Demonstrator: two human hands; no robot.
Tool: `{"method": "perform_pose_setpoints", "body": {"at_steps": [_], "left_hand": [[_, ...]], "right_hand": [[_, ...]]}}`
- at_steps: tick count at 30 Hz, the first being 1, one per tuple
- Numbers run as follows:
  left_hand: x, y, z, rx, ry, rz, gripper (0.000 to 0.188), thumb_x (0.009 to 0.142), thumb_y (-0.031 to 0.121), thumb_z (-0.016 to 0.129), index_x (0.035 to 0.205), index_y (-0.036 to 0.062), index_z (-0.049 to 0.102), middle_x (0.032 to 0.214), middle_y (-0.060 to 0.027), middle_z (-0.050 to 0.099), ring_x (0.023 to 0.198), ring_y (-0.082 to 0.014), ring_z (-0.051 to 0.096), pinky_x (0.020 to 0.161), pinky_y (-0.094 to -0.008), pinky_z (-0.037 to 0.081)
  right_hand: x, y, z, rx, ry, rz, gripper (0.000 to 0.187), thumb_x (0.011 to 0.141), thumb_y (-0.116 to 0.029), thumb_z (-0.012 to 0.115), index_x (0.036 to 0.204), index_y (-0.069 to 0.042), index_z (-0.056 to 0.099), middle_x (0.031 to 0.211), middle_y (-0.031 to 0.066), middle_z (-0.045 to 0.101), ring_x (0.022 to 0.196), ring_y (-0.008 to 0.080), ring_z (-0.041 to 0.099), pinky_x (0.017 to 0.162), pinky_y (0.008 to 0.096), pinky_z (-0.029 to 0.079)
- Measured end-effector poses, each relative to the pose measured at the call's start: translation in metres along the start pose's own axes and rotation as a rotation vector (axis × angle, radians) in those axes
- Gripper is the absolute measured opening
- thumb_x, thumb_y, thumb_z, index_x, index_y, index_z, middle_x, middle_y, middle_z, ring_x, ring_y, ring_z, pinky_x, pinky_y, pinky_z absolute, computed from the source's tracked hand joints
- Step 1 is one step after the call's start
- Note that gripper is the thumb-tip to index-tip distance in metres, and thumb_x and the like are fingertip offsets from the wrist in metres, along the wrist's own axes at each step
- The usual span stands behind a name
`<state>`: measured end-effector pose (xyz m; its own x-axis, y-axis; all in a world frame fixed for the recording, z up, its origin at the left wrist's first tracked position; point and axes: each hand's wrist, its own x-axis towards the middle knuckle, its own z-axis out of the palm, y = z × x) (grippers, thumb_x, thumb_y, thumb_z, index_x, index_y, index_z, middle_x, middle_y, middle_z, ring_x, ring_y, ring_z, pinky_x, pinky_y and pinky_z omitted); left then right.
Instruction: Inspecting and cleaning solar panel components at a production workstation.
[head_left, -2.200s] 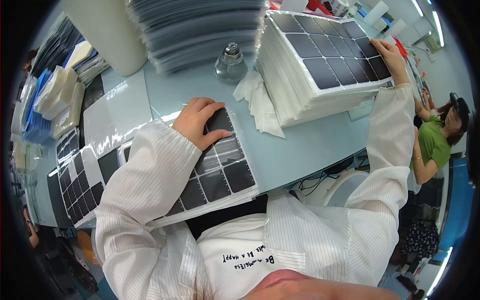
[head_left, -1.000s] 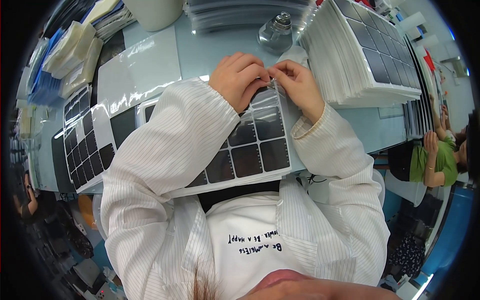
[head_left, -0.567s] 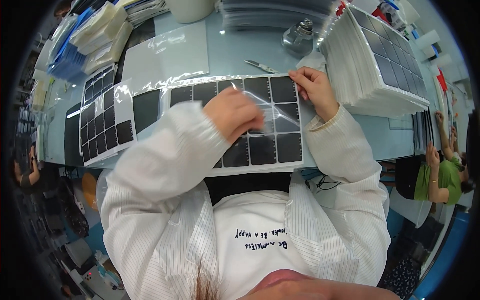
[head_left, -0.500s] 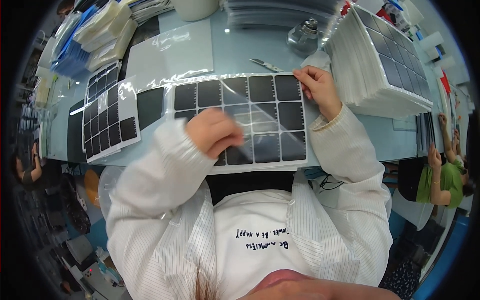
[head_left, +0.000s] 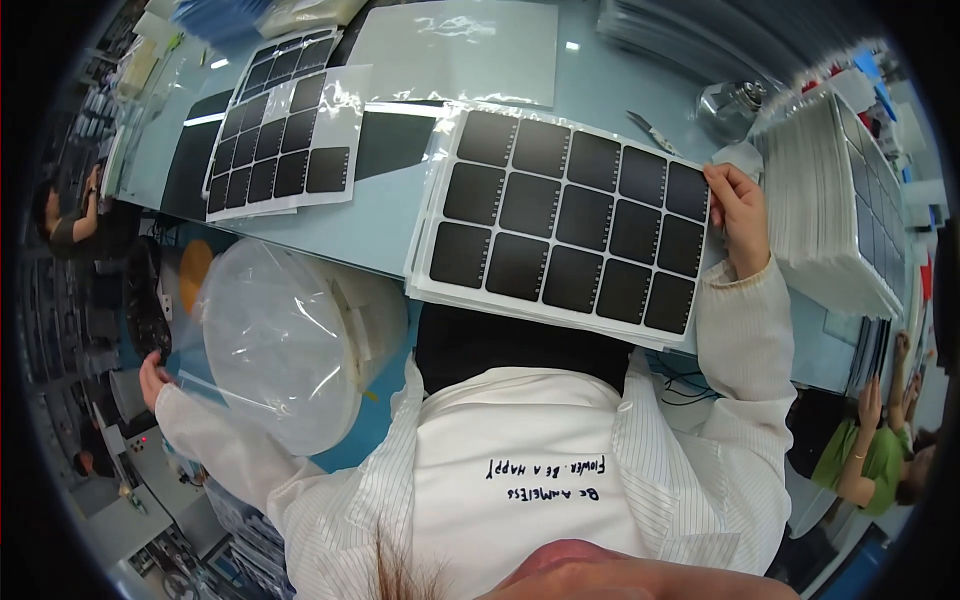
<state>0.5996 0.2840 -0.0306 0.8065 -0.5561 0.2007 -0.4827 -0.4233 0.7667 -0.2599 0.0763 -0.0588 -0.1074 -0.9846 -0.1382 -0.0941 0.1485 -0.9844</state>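
My left hand (head_left: 154, 380) is stretched far out to the left, past the table edge. Its fingers appear closed on the corner of a clear plastic film (head_left: 270, 340), which hangs over a round pale bin (head_left: 382, 305). At the table's front edge lies a stack of white sheets; the top sticker sheet (head_left: 570, 236) carries rows of black rounded squares. My right hand (head_left: 738, 215) pinches that sheet's upper right corner between thumb and fingers.
A partly used sticker sheet (head_left: 265, 145) lies left. A white sheet (head_left: 455, 50) is farther back. Behind my right hand are a craft knife (head_left: 652, 132), a glass bottle (head_left: 730, 108) and a tall sheet stack (head_left: 815, 190). A person in green (head_left: 860, 450) sits right.
My left hand has swung from above the sheet out to the left, drawing the clear film off it. My right hand remains at the corner. The view has turned left.
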Motion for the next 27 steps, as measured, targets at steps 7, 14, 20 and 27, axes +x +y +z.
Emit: {"method": "perform_pose_setpoints", "body": {"at_steps": [7, 14, 20, 27], "left_hand": [[-0.053, -0.033, 0.053, 0.412, -0.047, -0.128, 0.062, 0.084, 0.059, 0.041, 0.094, 0.0029, 0.066, 0.089, -0.0089, 0.066, 0.08, -0.0177, 0.059, 0.076, -0.0295, 0.044], [-0.079, 0.017, 0.127, -0.011, -0.176, 0.03, 0.033, 0.089, 0.029, 0.053, 0.107, 0.0028, 0.062, 0.106, -0.0085, 0.062, 0.103, -0.0173, 0.054, 0.092, -0.0268, 0.039], [-0.13, 0.15, 0.134, 0.078, -0.126, 0.001, 0.025, 0.089, 0.02, 0.054, 0.106, 0.0054, 0.063, 0.103, -0.0095, 0.063, 0.101, -0.0171, 0.057, 0.094, -0.027, 0.038], [-0.228, 0.249, 0.218, -0.295, -0.588, 0.515, 0.013, 0.079, 0.008, 0.061, 0.09, 0.0015, 0.065, 0.084, -0.0072, 0.063, 0.078, -0.0138, 0.059, 0.072, -0.0253, 0.045]], "right_hand": [[0.001, 0.002, -0.004, -0.085, 0.041, -0.039, 0.018, 0.088, -0.023, 0.055, 0.081, -0.007, 0.06, 0.056, -0.0076, 0.045, 0.043, -0.0005, 0.034, 0.041, 0.015, 0.023], [0.002, 0.01, -0.012, -0.079, 0.044, -0.032, 0.018, 0.089, -0.022, 0.054, 0.09, -0.006, 0.062, 0.057, -0.0084, 0.046, 0.045, -0.0011, 0.034, 0.041, 0.0143, 0.023], [0.005, 0.011, -0.016, -0.045, 0.01, -0.027, 0.018, 0.09, -0.023, 0.053, 0.089, -0.006, 0.06, 0.058, -0.008, 0.046, 0.044, -0.0012, 0.035, 0.04, 0.0142, 0.024], [-0.016, -0.017, -0.028, -0.041, -0.067, 0.147, 0.02, 0.091, -0.022, 0.05, 0.089, -0.004, 0.058, 0.059, -0.005, 0.049, 0.044, 0.002, 0.042, 0.04, 0.0147, 0.03]]}}
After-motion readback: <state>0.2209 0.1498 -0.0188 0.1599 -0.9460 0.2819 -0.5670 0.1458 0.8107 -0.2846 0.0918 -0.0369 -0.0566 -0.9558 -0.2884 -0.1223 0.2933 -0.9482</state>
